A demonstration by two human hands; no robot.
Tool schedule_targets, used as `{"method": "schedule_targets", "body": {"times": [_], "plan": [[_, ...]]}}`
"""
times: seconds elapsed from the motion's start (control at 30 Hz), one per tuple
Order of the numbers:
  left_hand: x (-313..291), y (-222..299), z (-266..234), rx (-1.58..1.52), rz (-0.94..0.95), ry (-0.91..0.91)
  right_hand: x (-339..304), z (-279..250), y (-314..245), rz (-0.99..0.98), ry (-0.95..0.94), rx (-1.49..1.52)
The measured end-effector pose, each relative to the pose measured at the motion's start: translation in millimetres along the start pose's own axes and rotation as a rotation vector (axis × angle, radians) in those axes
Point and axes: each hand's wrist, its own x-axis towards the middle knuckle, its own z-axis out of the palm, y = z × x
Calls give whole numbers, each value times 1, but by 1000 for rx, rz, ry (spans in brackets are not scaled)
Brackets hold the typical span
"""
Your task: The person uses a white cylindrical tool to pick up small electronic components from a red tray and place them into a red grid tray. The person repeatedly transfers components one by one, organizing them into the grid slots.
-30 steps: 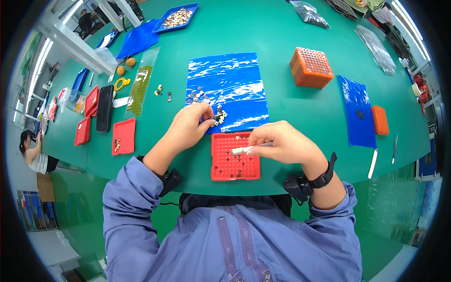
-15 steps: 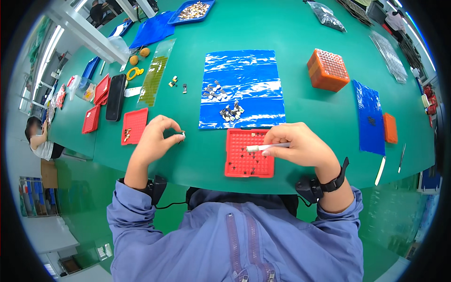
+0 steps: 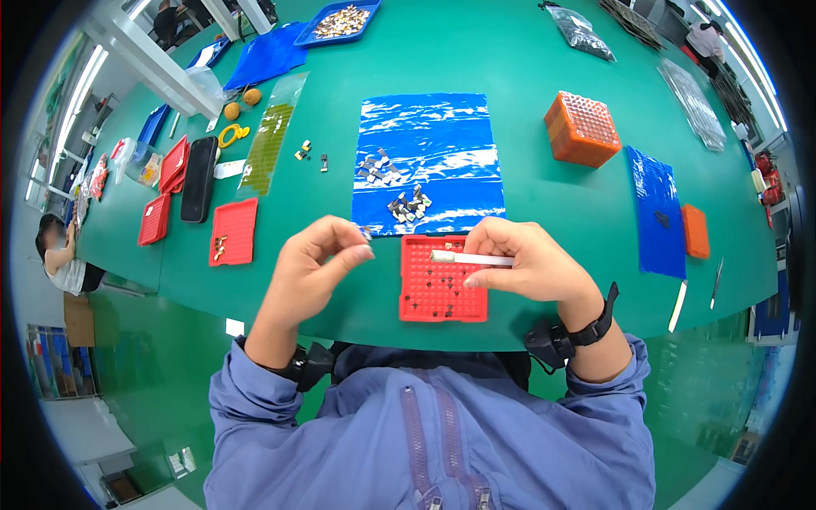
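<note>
My left hand [image 3: 321,265] is closed in a pinch on a small piece [image 3: 367,232], mostly hidden by the fingertips, just left of the red tray. In my right hand [image 3: 531,262] is a slim white stick [image 3: 489,259] with a thicker, pale end, held level and pointing left. It hovers over the red tray [image 3: 413,289], whose grid of pockets has several tiny dark parts scattered in it. Behind the tray lies a shiny blue sheet [image 3: 429,132] bearing two heaps of small parts [image 3: 410,204], black, grey and white.
At left are a smaller red tray [image 3: 242,229] with small tan parts, a black phone [image 3: 199,180] and a yellow-green strip sheet [image 3: 270,144]. To the right stand an orange box [image 3: 582,136] and a blue sheet [image 3: 654,195]. A blue tray of parts [image 3: 374,7] sits far back.
My left hand has moved right and slightly forward with the small piece, from near the smaller tray toward the front tray. The white stick has shifted slightly left and up in my right hand.
</note>
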Motion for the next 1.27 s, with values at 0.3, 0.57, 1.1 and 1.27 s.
{"method": "schedule_targets", "body": {"times": [0.3, 0.57, 1.1, 1.27], "plan": [[13, 0, 51, -481, 41, -114, -2, -1, 2, 20, -15, 187], [11, -21, 56, -778, -76, -176, -2, 0, 4, -10, 9, 203], [12, -21, 56, -853, -184, -297, -2, -5, -3, 121, -109, 278], [13, -23, 56, -862, -178, -319, -2, 0, 6, -48, -35, 162]]}}
